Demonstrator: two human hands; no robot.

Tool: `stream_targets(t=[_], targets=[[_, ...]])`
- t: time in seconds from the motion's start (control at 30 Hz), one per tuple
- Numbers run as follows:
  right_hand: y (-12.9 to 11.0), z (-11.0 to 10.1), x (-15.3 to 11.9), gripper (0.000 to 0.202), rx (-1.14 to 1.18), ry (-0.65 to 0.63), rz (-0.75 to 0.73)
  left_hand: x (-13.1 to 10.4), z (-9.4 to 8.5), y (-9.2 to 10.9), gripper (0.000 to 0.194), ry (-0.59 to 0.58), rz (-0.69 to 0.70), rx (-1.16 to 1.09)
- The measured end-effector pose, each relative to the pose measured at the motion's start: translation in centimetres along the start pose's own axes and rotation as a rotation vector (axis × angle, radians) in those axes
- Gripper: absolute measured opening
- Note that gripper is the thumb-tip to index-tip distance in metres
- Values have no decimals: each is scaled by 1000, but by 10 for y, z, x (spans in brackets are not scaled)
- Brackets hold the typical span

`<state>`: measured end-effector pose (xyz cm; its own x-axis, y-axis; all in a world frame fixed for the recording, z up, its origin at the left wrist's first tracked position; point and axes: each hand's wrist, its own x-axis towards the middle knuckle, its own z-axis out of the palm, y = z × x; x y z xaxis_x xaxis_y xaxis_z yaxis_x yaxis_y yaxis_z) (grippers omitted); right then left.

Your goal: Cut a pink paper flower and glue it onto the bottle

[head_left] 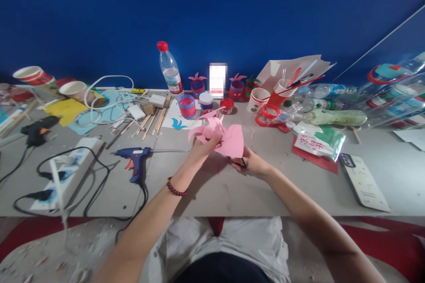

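Pink paper [234, 140], partly cut into pointed, leaf-like shapes, is held above the middle of the table. My left hand [207, 148] is closed on it, thumb on top. At the paper's lower right edge, my right hand [249, 162] is closed round dark-handled scissors [243, 162]; their blades are hidden by the paper. Just behind the paper stand a blue and pink cup [187, 107], an open pot of red paint [226, 105] and a white-lidded jar [206, 100]. A blue paper leaf shape [179, 124] lies on a white sheet [168, 117].
A blue glue gun [134, 159] and a power strip [71, 172] with cables lie left. A water bottle [171, 73] stands behind. Right are a paper cup [258, 100], red tape rings [267, 114], plastic bottles [338, 117] and a phone [365, 181] near the table's front edge [232, 212].
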<state>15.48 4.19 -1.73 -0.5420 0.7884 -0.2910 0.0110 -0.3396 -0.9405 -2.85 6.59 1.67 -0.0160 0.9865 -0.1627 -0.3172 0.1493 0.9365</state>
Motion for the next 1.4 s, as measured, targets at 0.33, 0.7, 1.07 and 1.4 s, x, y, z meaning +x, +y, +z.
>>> stream_targets(t=[0.33,0.7,1.07,1.4], targets=[[-2,2,-1,34,-2,31,40,-1,-1,-1,25,3,7,12],[-8,3,-1,25,-133,41,29,6,-6,-6,34,38,59,-39],[-10,6,-1,27,-147,31,-7,5,-5,-4,37,40,80,-84],[-8,4,0,24,-166,38,-10,7,-6,-7,36,2,96,-82]])
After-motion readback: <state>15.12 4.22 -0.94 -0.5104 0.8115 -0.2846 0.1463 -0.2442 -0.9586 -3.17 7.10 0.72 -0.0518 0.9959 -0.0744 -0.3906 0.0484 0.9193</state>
